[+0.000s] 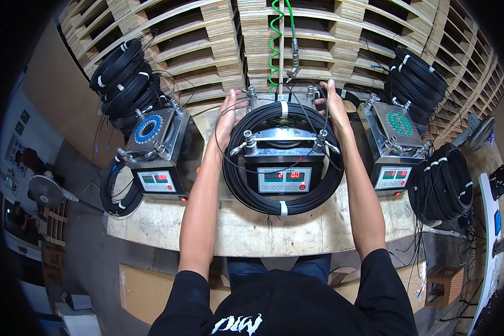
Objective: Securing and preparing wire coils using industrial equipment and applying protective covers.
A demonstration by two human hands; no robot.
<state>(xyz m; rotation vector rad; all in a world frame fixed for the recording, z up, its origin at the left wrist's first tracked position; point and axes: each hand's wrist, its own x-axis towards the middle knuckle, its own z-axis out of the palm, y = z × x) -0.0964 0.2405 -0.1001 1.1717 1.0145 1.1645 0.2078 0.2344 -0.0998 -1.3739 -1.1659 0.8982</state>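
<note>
Head view: a black coil (232,175) appears to ring the middle machine (284,180) on the table (263,229). The left hand (227,116) is by its far left, the right hand (335,105) by its far right, fingers slightly parted; whether either grips strands, I cannot tell.

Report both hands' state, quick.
Left hand: open, beside the black cable coil; contact cannot be told.
Right hand: open, at the coil's right side; contact unclear.

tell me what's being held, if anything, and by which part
Can't tell: the left hand and right hand flank the far side of the black cable coil.
</note>
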